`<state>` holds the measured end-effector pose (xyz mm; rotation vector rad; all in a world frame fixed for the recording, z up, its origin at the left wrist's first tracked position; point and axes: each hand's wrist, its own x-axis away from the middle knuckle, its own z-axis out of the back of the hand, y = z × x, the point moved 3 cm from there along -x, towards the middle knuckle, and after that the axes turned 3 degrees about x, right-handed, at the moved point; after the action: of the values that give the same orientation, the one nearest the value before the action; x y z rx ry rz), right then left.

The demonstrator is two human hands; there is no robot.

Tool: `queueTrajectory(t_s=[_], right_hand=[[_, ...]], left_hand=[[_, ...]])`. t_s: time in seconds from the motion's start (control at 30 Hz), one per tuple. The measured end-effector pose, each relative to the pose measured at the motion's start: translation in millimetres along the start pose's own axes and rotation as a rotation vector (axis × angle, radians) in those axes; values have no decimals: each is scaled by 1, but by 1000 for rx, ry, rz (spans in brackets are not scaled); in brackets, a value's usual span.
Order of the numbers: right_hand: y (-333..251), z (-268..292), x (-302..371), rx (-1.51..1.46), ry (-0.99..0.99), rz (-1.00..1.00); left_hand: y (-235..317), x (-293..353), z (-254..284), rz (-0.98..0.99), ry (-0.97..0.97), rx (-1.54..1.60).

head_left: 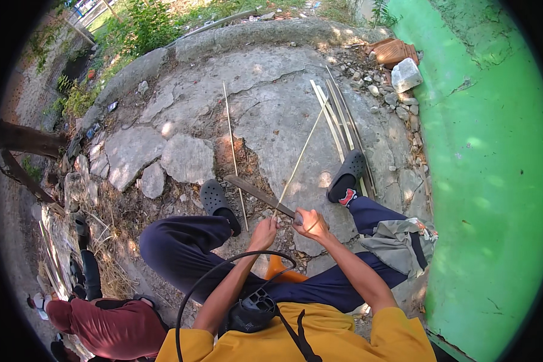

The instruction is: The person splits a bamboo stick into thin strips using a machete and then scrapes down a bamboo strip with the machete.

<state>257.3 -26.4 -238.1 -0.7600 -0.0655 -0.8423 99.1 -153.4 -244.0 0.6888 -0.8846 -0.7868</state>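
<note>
My right hand (312,224) is closed around the handle of a machete (254,193). Its broad, dull blade points away to the left. My left hand (264,233) pinches the near end of a thin, pale strip (301,154) that looks like bamboo. That strip slants away to the far right, and the blade crosses it just ahead of my fingers; whether the two touch I cannot tell. Another thin strip (230,142) lies on the ground by my left shoe. Beyond my right shoe several longer strips (335,114) lie side by side.
A green wall (482,181) stands on the right, with stones (406,75) along its foot. Cracked concrete (193,102) covers the ground. An orange seat (283,269) shows between my legs, and grey cloth (392,247) covers my right knee. A person in maroon (111,329) is at lower left.
</note>
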Motion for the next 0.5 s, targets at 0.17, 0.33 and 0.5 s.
queueTrajectory(t_s=[0.17,0.33,0.5], right_hand=[[2,-4,-5,11,-31,-9],[-1,-16,-15,93,41,-42],[-6,-20,-3,-30,49,-65]], left_hand=[[6,4,2,38,-17,-98],[4,-4,0,-39,3,-240],[4,-2,2,-56,-13,-199]])
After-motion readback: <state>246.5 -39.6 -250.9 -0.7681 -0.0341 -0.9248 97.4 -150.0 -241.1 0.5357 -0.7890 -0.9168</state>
